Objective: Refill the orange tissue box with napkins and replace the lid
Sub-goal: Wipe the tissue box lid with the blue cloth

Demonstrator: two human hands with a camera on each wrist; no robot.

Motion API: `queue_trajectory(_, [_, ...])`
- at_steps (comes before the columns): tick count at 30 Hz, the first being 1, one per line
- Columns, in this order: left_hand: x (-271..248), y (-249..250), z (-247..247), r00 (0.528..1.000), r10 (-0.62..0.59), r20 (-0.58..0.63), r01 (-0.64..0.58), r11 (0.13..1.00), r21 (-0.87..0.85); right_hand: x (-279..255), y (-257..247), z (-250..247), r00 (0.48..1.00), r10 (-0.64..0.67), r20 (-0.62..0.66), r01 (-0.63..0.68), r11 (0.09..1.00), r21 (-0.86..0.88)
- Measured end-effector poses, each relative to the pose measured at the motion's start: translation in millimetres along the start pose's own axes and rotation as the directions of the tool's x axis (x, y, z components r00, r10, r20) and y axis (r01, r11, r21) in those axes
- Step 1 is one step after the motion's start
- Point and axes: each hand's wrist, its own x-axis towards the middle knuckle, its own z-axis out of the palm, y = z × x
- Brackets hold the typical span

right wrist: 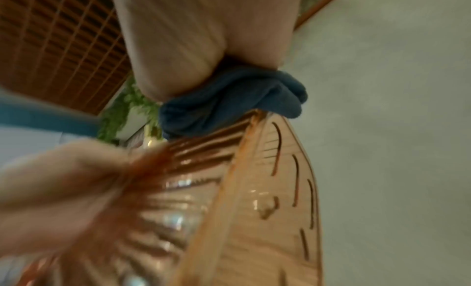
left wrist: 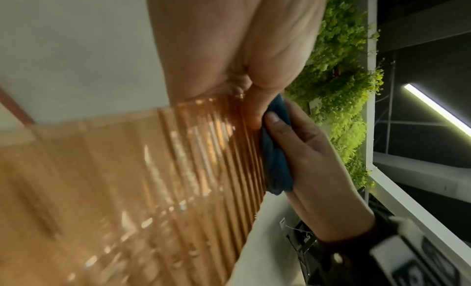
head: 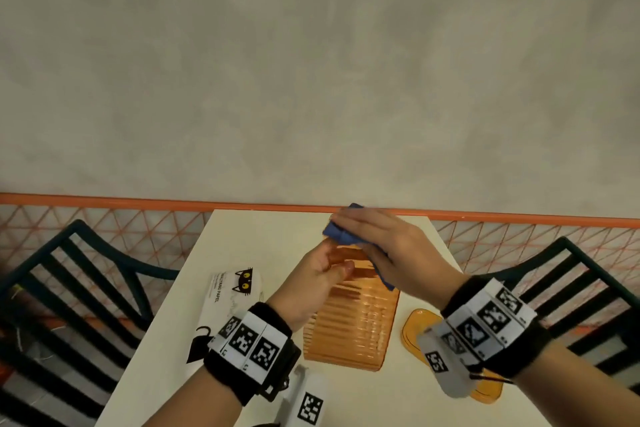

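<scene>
The orange ribbed tissue box [head: 353, 322] stands tilted on the white table [head: 277, 229], without its lid. My left hand [head: 329, 263] grips the box's upper end, thumb on the near side. My right hand [head: 360, 232] holds a folded blue cloth [head: 337, 234] against the box's top right edge. The left wrist view shows the right hand's thumb pinching the cloth [left wrist: 276, 165] against the box's [left wrist: 153, 179] ribbed wall. The right wrist view has the cloth [right wrist: 229, 101] bunched over a corner of the box [right wrist: 254, 209]. The orange lid [head: 417, 326] lies flat to the right, partly under my right wrist.
A white napkin pack [head: 232, 291] printed with a black cat lies left of the box. Dark slatted chairs stand at the left [head: 69, 288] and right [head: 571, 288] of the table. An orange rail [head: 138, 201] and mesh fence run behind the table's far edge.
</scene>
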Motion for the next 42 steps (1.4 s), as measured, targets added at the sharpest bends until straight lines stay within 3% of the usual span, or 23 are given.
queue_trajectory(4, [-2, -6, -3, 0.996, -0.008, -0.090, 0.010, 1.000, 0.024, -5, -6, 9, 0.986, -0.162, 0.032, 0.165, 0.970, -0.176])
queue_trajectory(6, [-4, -7, -5, 0.994, 0.033, -0.101, -0.027, 0.997, 0.066, -3, -2, 5, 0.985, -0.149, 0.081, 0.156, 0.984, -0.084])
queue_trajectory(8, [-7, -4, -9, 0.995, 0.073, -0.070, -0.064, 0.989, 0.132, 5, 9, -6, 0.988, 0.024, 0.153, -0.049, 0.985, 0.164])
queue_trajectory(9, [-8, -2, -11, 0.996, 0.083, -0.038, -0.076, 0.984, 0.160, 9, 21, -11, 0.966, 0.132, 0.224, -0.191, 0.944, 0.268])
queue_trajectory(11, [-11, 3, -12, 0.996, 0.086, 0.036, -0.092, 0.975, 0.202, 19, 39, -24, 0.866, 0.316, 0.388, -0.459, 0.811, 0.362])
queue_trajectory(12, [-12, 6, -12, 0.994, 0.085, 0.062, -0.096, 0.971, 0.219, 22, 43, -27, 0.832, 0.369, 0.414, -0.513, 0.796, 0.322])
queue_trajectory(13, [-12, 8, -13, 0.993, 0.087, 0.078, -0.103, 0.967, 0.231, 24, 42, -29, 0.838, 0.380, 0.392, -0.502, 0.819, 0.279])
queue_trajectory(15, [-11, 10, -15, 0.992, 0.100, 0.083, -0.117, 0.964, 0.240, 23, 27, -27, 0.918, 0.304, 0.253, -0.372, 0.882, 0.289])
queue_trajectory(17, [-9, 9, -18, 0.992, 0.109, 0.065, -0.121, 0.966, 0.230, 23, 3, -24, 0.987, 0.095, 0.127, -0.130, 0.945, 0.300])
queue_trajectory(19, [-9, 8, -18, 0.993, 0.105, 0.051, -0.114, 0.966, 0.233, 20, -4, -16, 0.994, 0.050, 0.102, -0.081, 0.940, 0.332])
queue_trajectory(21, [-12, 7, -15, 0.993, 0.100, 0.069, -0.114, 0.964, 0.242, 23, 11, -13, 0.955, 0.214, 0.207, -0.284, 0.863, 0.417])
queue_trajectory(23, [-15, 8, -11, 0.989, 0.101, 0.105, -0.127, 0.954, 0.271, 26, 30, -16, 0.837, 0.414, 0.357, -0.540, 0.732, 0.416])
queue_trajectory(24, [-15, 9, -10, 0.988, 0.096, 0.123, -0.127, 0.952, 0.279, 27, 35, -17, 0.792, 0.459, 0.402, -0.604, 0.685, 0.407])
queue_trajectory(25, [-15, 10, -11, 0.987, 0.085, 0.134, -0.119, 0.955, 0.273, 27, 37, -19, 0.782, 0.470, 0.409, -0.617, 0.675, 0.404])
queue_trajectory(27, [-13, 14, -14, 0.989, 0.064, 0.136, -0.094, 0.970, 0.224, 27, 28, -20, 0.855, 0.414, 0.313, -0.513, 0.765, 0.389])
queue_trajectory(30, [-10, 13, -17, 0.994, 0.056, 0.095, -0.073, 0.979, 0.188, 16, -2, -17, 0.980, 0.167, 0.109, -0.193, 0.933, 0.305])
queue_trajectory(33, [-10, 6, -17, 0.999, 0.046, 0.015, -0.048, 0.984, 0.172, 0, -17, -4, 0.999, -0.017, 0.042, 0.010, 0.988, 0.153])
queue_trajectory(34, [-10, 4, -17, 0.999, 0.048, 0.008, -0.049, 0.982, 0.180, -3, -14, -2, 0.999, -0.001, 0.047, -0.008, 0.983, 0.186])
queue_trajectory(36, [-12, 4, -14, 0.998, 0.056, 0.039, -0.062, 0.980, 0.191, -1, 0, -4, 0.980, 0.170, 0.104, -0.195, 0.924, 0.329])
queue_trajectory(38, [-14, 8, -13, 0.996, 0.063, 0.069, -0.076, 0.976, 0.205, 4, 16, -12, 0.911, 0.360, 0.201, -0.412, 0.807, 0.424])
queue_trajectory(39, [-14, 10, -13, 0.995, 0.067, 0.078, -0.083, 0.974, 0.213, 5, 19, -15, 0.889, 0.400, 0.223, -0.458, 0.785, 0.417])
queue_trajectory(40, [-13, 12, -15, 0.994, 0.072, 0.086, -0.089, 0.973, 0.212, 4, 18, -16, 0.896, 0.393, 0.205, -0.444, 0.805, 0.395])
queue_trajectory(42, [-12, 16, -18, 0.994, 0.070, 0.088, -0.085, 0.979, 0.187, 0, 5, -15, 0.955, 0.274, 0.114, -0.296, 0.896, 0.331])
